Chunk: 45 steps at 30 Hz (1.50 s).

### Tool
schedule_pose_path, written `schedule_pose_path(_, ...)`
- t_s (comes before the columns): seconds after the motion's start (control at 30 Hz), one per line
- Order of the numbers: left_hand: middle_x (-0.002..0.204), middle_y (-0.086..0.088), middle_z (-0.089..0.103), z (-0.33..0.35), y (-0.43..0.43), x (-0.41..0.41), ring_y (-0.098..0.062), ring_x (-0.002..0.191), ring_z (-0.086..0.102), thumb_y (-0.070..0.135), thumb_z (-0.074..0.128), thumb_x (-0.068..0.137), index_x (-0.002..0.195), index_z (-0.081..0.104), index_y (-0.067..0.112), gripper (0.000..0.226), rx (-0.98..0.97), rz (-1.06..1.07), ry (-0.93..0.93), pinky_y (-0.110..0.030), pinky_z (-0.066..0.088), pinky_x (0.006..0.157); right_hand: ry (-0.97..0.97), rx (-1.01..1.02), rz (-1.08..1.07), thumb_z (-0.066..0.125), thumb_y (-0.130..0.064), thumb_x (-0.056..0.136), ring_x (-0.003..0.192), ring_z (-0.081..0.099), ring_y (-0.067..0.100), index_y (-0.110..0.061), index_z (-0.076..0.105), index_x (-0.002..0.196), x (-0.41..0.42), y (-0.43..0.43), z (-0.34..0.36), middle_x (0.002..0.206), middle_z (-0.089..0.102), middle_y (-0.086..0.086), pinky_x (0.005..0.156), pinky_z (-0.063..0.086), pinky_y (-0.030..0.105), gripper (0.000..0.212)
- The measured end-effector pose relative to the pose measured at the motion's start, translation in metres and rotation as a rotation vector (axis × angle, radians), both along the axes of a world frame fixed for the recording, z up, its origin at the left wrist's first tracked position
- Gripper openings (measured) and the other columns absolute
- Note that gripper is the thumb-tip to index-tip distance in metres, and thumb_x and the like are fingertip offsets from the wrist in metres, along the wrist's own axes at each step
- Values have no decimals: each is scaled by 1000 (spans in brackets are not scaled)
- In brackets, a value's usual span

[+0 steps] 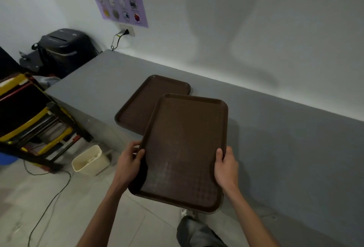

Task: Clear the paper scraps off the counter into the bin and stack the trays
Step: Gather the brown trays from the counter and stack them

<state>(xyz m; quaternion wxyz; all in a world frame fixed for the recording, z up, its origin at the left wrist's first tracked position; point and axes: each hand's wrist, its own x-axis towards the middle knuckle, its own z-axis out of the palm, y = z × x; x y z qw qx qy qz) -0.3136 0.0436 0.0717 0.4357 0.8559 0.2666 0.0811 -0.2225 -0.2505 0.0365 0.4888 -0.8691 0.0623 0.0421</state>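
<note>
1. Grey counter top [275, 138] runs along a plain white wall [236, 20]. A purple-and-white poster [120, 0] hangs above a wall socket [127, 30] with a black plug in it.
2. One dark brown rectangular plastic tray [145, 104] lies flat on the counter, towards its left end.
3. I hold a second dark brown rectangular tray [185, 148] by its two long sides, near the end closest to me.
4. My left hand [129, 163] grips the left rim, with the thumb lying over the top edge and the fingers curled underneath.
5. My right hand [226, 166] clasps the right rim the same way, thumb on top and fingers wrapped below.
6. The held tray's far end covers the near right corner of the lying tray; I cannot tell whether the two touch. Its near end sticks out past the counter's front edge, over the tiled floor.
7. A cream plastic bin [92, 168] stands on the floor just beside the counter, left of my left hand.
8. Beyond the counter's left end sits a black paper shredder [65, 49]. A yellow-and-black rack [33, 120] stands further left, and a thin black cable [49, 203] trails across the floor.
</note>
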Motion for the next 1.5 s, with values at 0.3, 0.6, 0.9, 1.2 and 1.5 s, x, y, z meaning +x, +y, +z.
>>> schedule_pose_path(0.3,116,-5,72,-35,127,94,-18,96,67,17,63,102,134,67,16,32,75,135,88,-35,53,87,24,-2,1,49,-23,111,103,67,44,-12,60,107,96,141,-30,106,73,16,81,47,43,17)
schedule_pose_path(0.6,119,-11,74,-63,215,176,-30,113,68,5,61,101,132,66,8,32,67,102,136,-30,45,93,56,-65,-90,47,-23,111,113,66,41,-16,57,137,159,228,-52,124,74,11,92,53,44,29)
schedule_pose_path(0.9,113,-23,70,-109,280,255,-42,109,65,0,64,95,126,69,1,31,214,-101,159,-43,50,98,46,-217,-193,53,-19,107,124,53,42,-6,55,146,196,282,-95,133,50,21,113,43,45,41)
schedule_pose_path(1.2,135,-24,59,-136,311,289,-42,120,60,8,61,101,145,53,5,46,135,-268,198,-45,48,106,124,-490,-171,24,-41,114,128,56,44,-21,14,168,198,310,-99,149,48,18,94,54,54,59)
schedule_pose_path(1.5,140,-31,54,-127,313,316,-49,128,54,32,48,107,143,45,2,47,100,-343,419,-50,44,106,285,-465,-264,26,-50,113,108,65,47,-9,44,123,192,318,-90,127,60,21,81,51,52,46)
